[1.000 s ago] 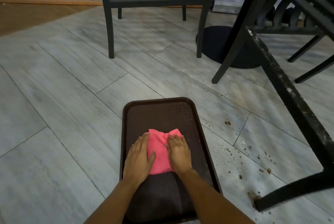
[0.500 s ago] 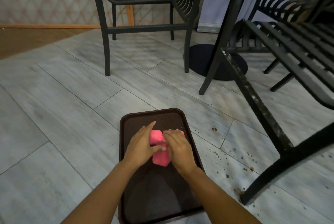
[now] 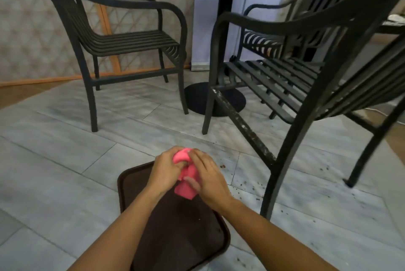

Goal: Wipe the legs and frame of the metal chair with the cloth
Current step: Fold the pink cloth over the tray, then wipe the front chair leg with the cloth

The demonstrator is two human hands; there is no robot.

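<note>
A pink cloth (image 3: pixel 186 187) is bunched between both my hands, lifted above a dark brown tray (image 3: pixel 175 233) on the floor. My left hand (image 3: pixel 166 170) grips its upper part and my right hand (image 3: pixel 208 178) curls round its right side. To the right stands a black metal chair (image 3: pixel 291 86) with a slatted seat. Its lower side rail (image 3: pixel 243 126) is crusted with pale and brown grime. Its near leg (image 3: pixel 278 174) stands just right of my right hand.
A second black metal chair (image 3: pixel 122 43) stands at the back left. A table pedestal with a round black base (image 3: pixel 197 97) sits between the chairs. Brown crumbs (image 3: pixel 252 185) are scattered on the grey tile floor under the dirty chair. A patterned wall lies behind.
My hands have gathered the cloth from flat on the tray and lifted it up. My view has tilted upward, showing more of the chairs.
</note>
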